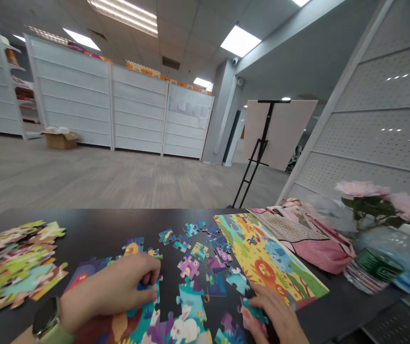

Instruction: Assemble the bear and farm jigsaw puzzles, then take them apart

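My left hand [129,279], with a watch [45,317] on its wrist, lies over a partly joined jigsaw puzzle [143,317]. Its fingers are curled in towards the thumb; whatever may be between them is hidden. A pink and teal puzzle piece [257,313] is under the fingers and thumb of my right hand [278,315], at the lower edge of the picture sheet. Between the hands, joined pieces with a white rabbit [185,329] show. Several loose puzzle pieces [188,266] lie beyond them, mostly blue, teal and purple.
A heap of puzzle pieces [18,265] lies at the left of the dark table [93,222]. To the right are a picture sheet [262,248] with a lion, a pink bag [319,243], a plastic bottle [376,263] and pink flowers [362,188]. An easel [258,153] stands beyond.
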{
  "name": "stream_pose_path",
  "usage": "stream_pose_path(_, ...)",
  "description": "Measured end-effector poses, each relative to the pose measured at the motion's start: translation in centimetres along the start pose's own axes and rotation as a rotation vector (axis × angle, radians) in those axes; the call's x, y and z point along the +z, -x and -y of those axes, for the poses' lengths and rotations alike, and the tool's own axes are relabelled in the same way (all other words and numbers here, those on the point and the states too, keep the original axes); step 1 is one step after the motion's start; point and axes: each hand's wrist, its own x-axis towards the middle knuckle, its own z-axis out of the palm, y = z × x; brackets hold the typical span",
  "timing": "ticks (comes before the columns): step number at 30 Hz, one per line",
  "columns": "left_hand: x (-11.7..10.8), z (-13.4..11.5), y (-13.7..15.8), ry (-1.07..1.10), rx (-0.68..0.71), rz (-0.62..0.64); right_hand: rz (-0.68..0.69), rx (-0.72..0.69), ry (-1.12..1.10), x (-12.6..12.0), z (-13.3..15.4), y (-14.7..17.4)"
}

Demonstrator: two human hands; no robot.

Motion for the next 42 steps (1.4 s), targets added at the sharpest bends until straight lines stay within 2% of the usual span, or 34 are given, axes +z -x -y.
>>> stream_pose_path(2,-0.1,0.0,0.0,-0.002,0.004,0.005,-0.001,0.055,-0.029,-0.4,0.9,-1.3)
stream_pose_path(7,-0.3,0.0,0.1,-0.030,0.024,-0.012,0.123,0.191,-0.053,-0.5,2.1,-6.1)
stream_pose_path(10,-0.5,0.1,0.2,-0.034,0.038,-0.032,0.147,0.186,-0.144,-0.1,1.5,-7.5)
stream_pose_path(13,-0.5,0.1,0.2,-0.027,0.045,-0.052,0.101,0.171,-0.300,-0.1,1.8,-8.2)
stream_pose_path(16,-0.5,0.3,0.2,0.002,0.063,-0.063,0.143,0.047,-0.435,-0.8,4.6,-9.1)
stream_pose_path(21,-0.5,0.7,-0.1,0.145,0.111,-0.044,0.524,-0.349,-0.492,-1.0,12.5,-12.3)
stream_pose_path(23,-0.5,0.8,-0.2,0.168,0.132,-0.036,0.631,-0.443,-0.505,-0.2,14.4,-13.6)
stream_pose_path(25,-0.5,0.9,-0.3,0.184,0.136,-0.030,0.686,-0.459,-0.556,1.0,15.2,-14.5)
stream_pose_path(30,-0.1,0.9,-0.5,0.274,0.149,0.011,0.655,-0.377,-0.711,3.3,14.4,-14.8)
stream_pose_path(36,0.6,0.7,-0.8,0.193,0.129,-0.002,0.591,-0.469,-0.663,3.6,13.8,-14.7)
stream_pose_path(42,0.3,0.0,-0.8,0.128,0.084,-0.013,0.559,-0.518,-0.657,3.8,13.5,-15.0)
